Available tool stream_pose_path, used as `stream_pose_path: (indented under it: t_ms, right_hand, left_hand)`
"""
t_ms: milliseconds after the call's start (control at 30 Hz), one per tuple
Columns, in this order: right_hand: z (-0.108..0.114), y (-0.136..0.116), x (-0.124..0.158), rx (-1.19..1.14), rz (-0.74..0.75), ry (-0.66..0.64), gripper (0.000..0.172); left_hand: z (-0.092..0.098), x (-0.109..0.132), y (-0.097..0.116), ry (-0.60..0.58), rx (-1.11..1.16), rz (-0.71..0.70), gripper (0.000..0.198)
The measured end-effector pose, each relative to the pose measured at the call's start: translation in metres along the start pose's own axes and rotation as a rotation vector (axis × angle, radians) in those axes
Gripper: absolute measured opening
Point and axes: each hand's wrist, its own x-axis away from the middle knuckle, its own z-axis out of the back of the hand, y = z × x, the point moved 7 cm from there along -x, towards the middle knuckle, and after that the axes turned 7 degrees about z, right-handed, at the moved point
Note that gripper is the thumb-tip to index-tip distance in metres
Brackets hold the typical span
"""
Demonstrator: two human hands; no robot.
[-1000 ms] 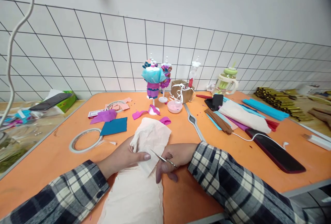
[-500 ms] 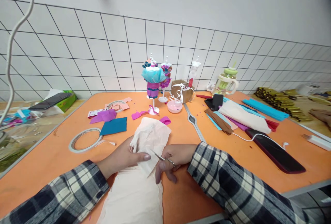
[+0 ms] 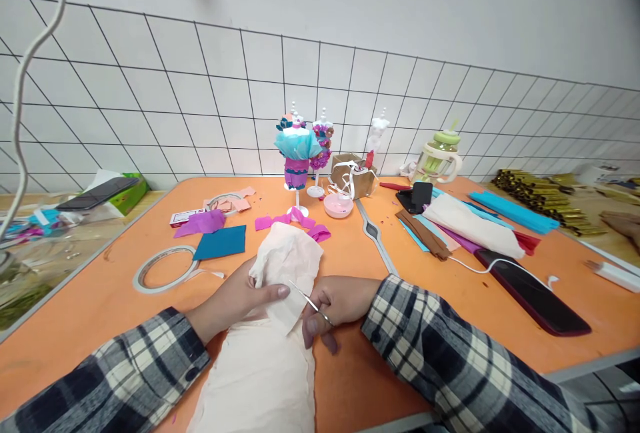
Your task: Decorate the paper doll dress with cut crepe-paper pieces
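Between my hands is a white sheet of crepe paper [image 3: 295, 256], its upper part crumpled and raised off the table. My left hand [image 3: 245, 296] pinches its left side, thumb on top and the other fingers hidden beneath. In my right hand [image 3: 333, 309] is a small pair of metal scissors [image 3: 311, 302], fingers around the handles. The blades point up and left and lie against the paper; I cannot tell whether they are apart. A longer white strip of crepe paper [image 3: 263, 379] runs below my hands to the table's front edge.
Tape roll [image 3: 165, 269], teal paper [image 3: 220, 242] and purple scraps [image 3: 203, 222] lie left. Small dressed mannequins [image 3: 296, 146] and a pink bowl [image 3: 339, 205] stand at the back. Right are folded papers [image 3: 473, 225], a phone [image 3: 535, 293] and a bottle [image 3: 437, 159].
The raised paper has shifted slightly left and down. The scissors' tip has moved a little up and left. Purple scraps near the mannequin's base lie differently.
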Motion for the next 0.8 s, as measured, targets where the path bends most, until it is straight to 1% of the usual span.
stream_pose_path:
  t_ms: [100, 200, 333, 467, 533, 667, 800]
  right_hand:
    - [-0.002, -0.002, 0.004, 0.053, -0.045, -0.043, 0.067]
    - [-0.003, -0.004, 0.006, 0.079, -0.048, -0.059, 0.069]
    - [-0.001, -0.002, 0.004, 0.062, -0.021, -0.033, 0.066]
    - [0.001, 0.004, 0.003, 0.021, -0.054, -0.008, 0.060]
    - [0.000, 0.003, 0.003, 0.017, -0.042, -0.024, 0.061]
    - [-0.003, -0.003, 0.006, 0.050, -0.014, -0.094, 0.062]
    - [-0.003, -0.001, 0.006, 0.048, -0.032, -0.100, 0.064]
  left_hand:
    - [-0.006, 0.000, 0.000, -0.044, 0.014, 0.028, 0.059]
    - [-0.009, 0.001, 0.000, -0.062, 0.025, 0.044, 0.059]
    - [-0.011, 0.003, -0.001, -0.065, 0.035, 0.075, 0.061]
    - [-0.010, 0.003, 0.000, -0.063, 0.061, 0.066, 0.061]
    - [-0.010, 0.003, 0.001, -0.073, 0.057, 0.053, 0.062]
    - [-0.014, 0.003, 0.001, -0.137, 0.041, 0.046, 0.059]
    - [-0.017, 0.003, -0.002, -0.169, 0.065, 0.067, 0.052]
